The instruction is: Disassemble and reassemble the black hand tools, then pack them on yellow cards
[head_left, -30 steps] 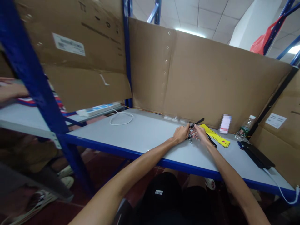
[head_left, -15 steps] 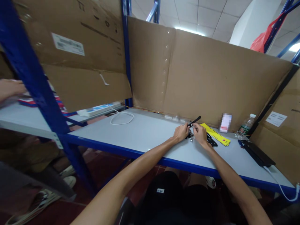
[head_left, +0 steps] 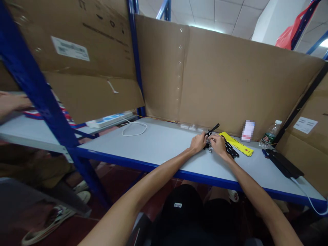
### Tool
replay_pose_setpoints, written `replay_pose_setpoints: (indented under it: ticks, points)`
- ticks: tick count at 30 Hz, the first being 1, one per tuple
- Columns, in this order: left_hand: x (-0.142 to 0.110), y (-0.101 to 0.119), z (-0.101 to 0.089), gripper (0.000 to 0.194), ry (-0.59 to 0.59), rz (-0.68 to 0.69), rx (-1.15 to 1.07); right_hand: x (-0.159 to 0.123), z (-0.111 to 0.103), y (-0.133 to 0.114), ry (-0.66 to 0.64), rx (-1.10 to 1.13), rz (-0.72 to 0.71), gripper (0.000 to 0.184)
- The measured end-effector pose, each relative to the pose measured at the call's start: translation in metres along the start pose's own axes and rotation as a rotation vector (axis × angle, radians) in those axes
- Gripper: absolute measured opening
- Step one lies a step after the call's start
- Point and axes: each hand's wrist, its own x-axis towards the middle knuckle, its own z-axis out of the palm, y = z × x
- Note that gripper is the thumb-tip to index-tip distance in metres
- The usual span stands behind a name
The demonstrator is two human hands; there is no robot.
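My left hand [head_left: 197, 142] and my right hand [head_left: 218, 145] rest close together on the grey table [head_left: 164, 143], fingers curled. Between them they hold a small black tool [head_left: 212, 130] whose thin end sticks up and back to the right, with a small metal part [head_left: 209, 147] under the fingers. More black pieces [head_left: 230, 149] lie just right of my right hand. A yellow strip [head_left: 237, 143] lies flat behind them.
Cardboard walls stand behind and to the right. A plastic bottle [head_left: 270, 135], a white card [head_left: 248, 130] and a black device [head_left: 282, 163] with a white cable sit at the right. A white cable loop [head_left: 134, 128] and power strip [head_left: 109, 119] lie left. Another person's hand [head_left: 11, 102] is far left.
The view has shifted slightly. My hands stay together on the black tool; its raised end has swung a little and the right hand has closed in over it.
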Motion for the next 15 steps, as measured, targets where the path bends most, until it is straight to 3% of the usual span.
replay_pose_setpoints:
  ticks: [5,10,15]
  points:
    - [0.001,-0.001,-0.001,0.031,0.021,0.004,0.004,-0.002,-0.005,-0.005,0.068,-0.061,0.066,0.043]
    - [0.001,-0.001,0.0,0.031,0.01,-0.03,-0.024,-0.005,-0.013,-0.008,-0.077,-0.263,-0.042,0.036]
    - [0.0,0.001,-0.001,0.031,0.003,-0.031,-0.035,-0.006,-0.014,-0.012,-0.022,-0.301,-0.037,0.052]
